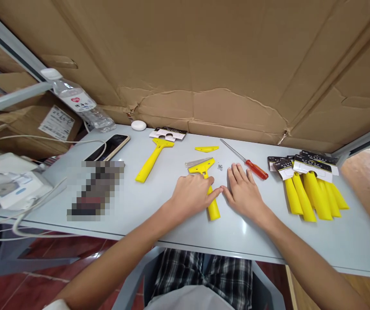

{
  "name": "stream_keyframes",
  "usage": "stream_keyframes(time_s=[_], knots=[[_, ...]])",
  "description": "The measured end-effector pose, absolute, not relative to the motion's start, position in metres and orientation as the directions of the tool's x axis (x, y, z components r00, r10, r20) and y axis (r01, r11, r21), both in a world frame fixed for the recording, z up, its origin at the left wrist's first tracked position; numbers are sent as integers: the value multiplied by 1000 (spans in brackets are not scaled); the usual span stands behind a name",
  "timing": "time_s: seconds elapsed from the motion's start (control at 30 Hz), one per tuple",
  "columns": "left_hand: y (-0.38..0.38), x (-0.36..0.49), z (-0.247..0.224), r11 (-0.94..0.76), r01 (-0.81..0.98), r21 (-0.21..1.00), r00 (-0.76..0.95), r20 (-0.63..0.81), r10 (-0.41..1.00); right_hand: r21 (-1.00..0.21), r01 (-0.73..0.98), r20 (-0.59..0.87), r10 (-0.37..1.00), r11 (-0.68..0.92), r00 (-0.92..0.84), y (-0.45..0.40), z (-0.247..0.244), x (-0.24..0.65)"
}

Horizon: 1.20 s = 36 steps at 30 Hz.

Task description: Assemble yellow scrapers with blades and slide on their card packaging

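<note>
My left hand (190, 194) lies over a yellow plastic scraper (213, 209), holding it down on the table, with a steel blade (198, 162) showing at its head. My right hand (245, 192) rests flat on the tabletop just right of that handle, fingers spread and holding nothing. A few tiny screws (220, 166) lie above my fingertips. Farther up are a yellow blade cover (207, 149) and a red-handled screwdriver (256, 169). To the left lies a carded yellow scraper (152, 160). Several packaged yellow scrapers (310, 196) lie to the right.
The pale grey table (252, 241) has a front edge below my arms. A smartphone (107, 147), a white round object (139, 125) and a lying water bottle (75, 99) sit at the back left. Cables and cardboard lie left; a pixelated patch (97, 190) hides something.
</note>
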<state>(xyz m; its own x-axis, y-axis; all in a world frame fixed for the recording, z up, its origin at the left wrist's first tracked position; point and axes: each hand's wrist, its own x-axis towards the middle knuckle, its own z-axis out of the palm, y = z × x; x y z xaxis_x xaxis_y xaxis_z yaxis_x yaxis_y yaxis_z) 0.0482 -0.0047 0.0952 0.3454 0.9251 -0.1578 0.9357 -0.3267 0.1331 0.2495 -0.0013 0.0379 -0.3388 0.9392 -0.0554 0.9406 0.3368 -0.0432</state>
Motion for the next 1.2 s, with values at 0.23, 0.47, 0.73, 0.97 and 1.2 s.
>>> stream_keyframes(time_s=[0.23,0.47,0.73,0.97,1.2], knots=[[-14,17,113,-180,866,467,246,-84,966,-80,940,-75,939,331,-337,-1,39,249],[-23,-16,97,21,378,925,323,-153,934,-70,942,-75,940,328,-333,-1,36,250],[-18,-14,69,113,262,958,446,-224,867,-65,940,-37,940,336,-338,-1,34,251],[-1,-14,73,39,397,917,470,-240,849,-66,939,-25,941,337,-339,-2,33,251],[9,-17,92,-113,572,813,466,-208,860,-89,937,-38,939,338,-342,-1,36,254]])
